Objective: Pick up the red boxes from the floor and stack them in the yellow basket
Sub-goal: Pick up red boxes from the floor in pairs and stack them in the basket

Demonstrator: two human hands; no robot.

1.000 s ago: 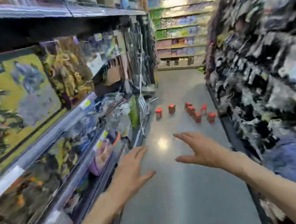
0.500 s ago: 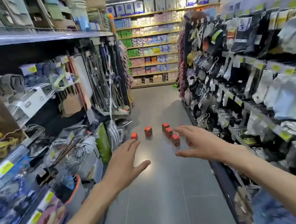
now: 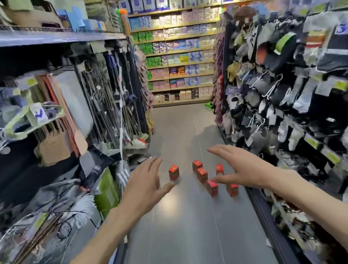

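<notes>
both my hands reach bare toward red boxes down a shop aisle.
left hand (image 3: 142,192) and right hand (image 3: 241,170) are spread, holding nothing; the red boxes (image 3: 202,174) stand scattered on the floor (image 3: 193,243) ahead; no yellow basket in view; a hasty grab could topple them.

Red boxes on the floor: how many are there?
7: one partly behind the left hand, one beside it, five clustered rightward. Hands may hide more.

1. i see bare grey floor (image 3: 193,243) running open down the aisle's middle.
2. the left shelving (image 3: 35,153) and right hanging racks (image 3: 289,102) crowd both sides.
3. the red boxes (image 3: 202,174) stand scattered ahead, gaps between most of them.
</notes>
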